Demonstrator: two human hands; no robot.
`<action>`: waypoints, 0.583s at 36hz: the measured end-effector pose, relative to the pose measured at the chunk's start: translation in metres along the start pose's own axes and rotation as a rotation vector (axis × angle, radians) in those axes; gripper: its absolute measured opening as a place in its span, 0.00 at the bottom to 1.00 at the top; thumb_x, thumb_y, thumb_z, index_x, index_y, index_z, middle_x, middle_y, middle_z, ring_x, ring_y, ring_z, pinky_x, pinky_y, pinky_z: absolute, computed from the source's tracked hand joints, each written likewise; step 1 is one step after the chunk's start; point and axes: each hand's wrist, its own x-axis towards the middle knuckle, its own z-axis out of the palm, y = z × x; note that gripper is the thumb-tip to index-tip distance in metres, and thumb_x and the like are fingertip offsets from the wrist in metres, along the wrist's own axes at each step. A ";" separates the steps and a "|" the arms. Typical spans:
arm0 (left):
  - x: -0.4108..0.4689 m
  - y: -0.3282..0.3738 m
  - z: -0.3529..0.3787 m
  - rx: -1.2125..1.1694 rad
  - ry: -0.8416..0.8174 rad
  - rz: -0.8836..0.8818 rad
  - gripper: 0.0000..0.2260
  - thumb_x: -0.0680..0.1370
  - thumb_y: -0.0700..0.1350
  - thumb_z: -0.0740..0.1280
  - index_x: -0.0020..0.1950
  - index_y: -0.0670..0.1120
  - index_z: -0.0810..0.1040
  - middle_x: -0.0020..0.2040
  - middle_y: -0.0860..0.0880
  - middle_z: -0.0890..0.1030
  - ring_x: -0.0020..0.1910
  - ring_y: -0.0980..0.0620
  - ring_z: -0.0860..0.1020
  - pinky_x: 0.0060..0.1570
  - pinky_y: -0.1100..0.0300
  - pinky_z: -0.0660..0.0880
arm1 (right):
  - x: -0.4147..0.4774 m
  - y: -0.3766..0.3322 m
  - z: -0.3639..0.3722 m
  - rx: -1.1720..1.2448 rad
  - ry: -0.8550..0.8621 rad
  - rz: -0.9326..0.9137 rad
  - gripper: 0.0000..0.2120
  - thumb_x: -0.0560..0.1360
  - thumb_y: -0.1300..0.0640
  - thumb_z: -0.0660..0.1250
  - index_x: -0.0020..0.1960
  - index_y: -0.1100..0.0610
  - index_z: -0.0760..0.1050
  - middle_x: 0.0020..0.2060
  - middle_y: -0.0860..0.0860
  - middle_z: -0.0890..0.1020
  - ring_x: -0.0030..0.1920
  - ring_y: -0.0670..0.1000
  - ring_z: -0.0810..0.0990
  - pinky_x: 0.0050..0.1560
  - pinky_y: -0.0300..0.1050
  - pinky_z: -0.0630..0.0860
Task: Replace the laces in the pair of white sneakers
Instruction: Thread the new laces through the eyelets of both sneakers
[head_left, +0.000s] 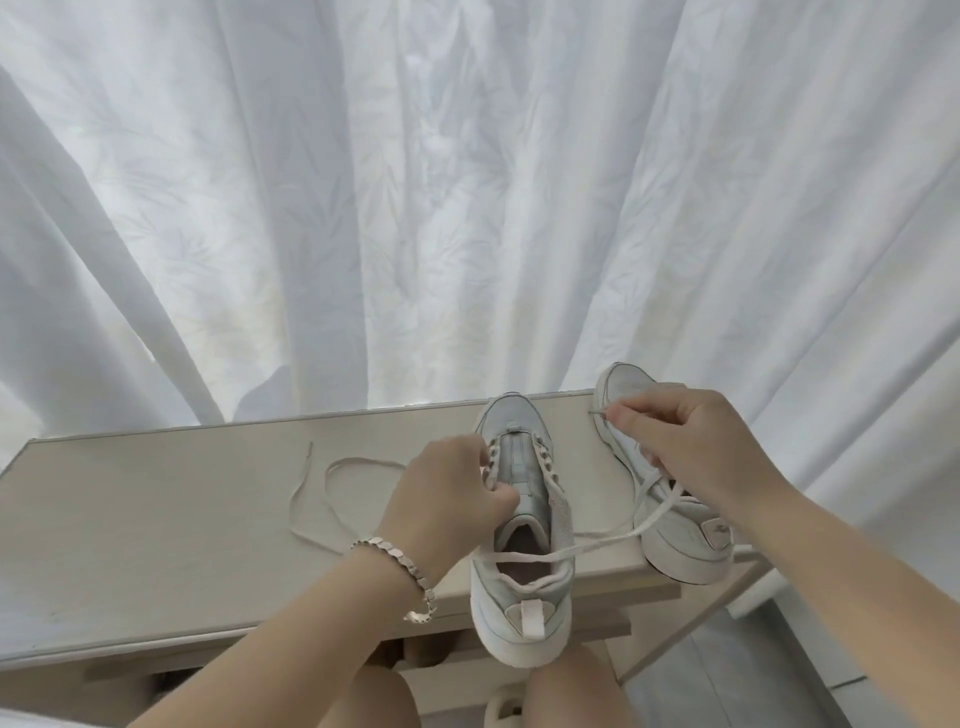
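Two white sneakers stand on a pale wooden table (156, 499). The near sneaker (524, 551) points away from me, its heel overhanging the front edge. My left hand (447, 493) grips its left eyelet side with curled fingers. My right hand (691, 441) pinches the tip of a white lace (623, 535) above the second sneaker (670, 525), which sits at the table's right end. That lace runs back across the near sneaker's opening. A loose white lace (332, 488) lies curled on the table to the left.
A white patterned curtain (467, 208) hangs right behind the table. My bare knees and a pale slipper (501, 706) show below the table's front edge. A bracelet (400, 566) circles my left wrist. Grey floor lies at the lower right.
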 end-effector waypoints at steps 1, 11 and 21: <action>-0.004 -0.003 -0.001 0.000 -0.004 0.006 0.10 0.71 0.46 0.66 0.51 0.45 0.76 0.39 0.49 0.79 0.40 0.49 0.77 0.38 0.59 0.72 | 0.000 0.003 0.004 0.033 -0.010 0.033 0.06 0.74 0.58 0.68 0.40 0.56 0.82 0.24 0.49 0.71 0.23 0.43 0.69 0.26 0.31 0.66; -0.014 -0.012 0.011 -0.260 -0.023 0.003 0.17 0.74 0.45 0.64 0.61 0.50 0.67 0.51 0.54 0.67 0.54 0.55 0.69 0.50 0.65 0.63 | 0.012 0.025 0.052 0.047 -0.129 0.156 0.04 0.74 0.60 0.68 0.46 0.59 0.82 0.35 0.51 0.83 0.35 0.45 0.81 0.32 0.35 0.77; 0.007 -0.017 0.026 -0.398 -0.022 -0.037 0.21 0.74 0.39 0.63 0.67 0.46 0.71 0.57 0.57 0.67 0.56 0.63 0.65 0.53 0.74 0.56 | 0.031 0.023 0.063 -0.326 -0.194 0.062 0.10 0.72 0.57 0.67 0.32 0.49 0.78 0.33 0.52 0.83 0.39 0.54 0.83 0.45 0.52 0.80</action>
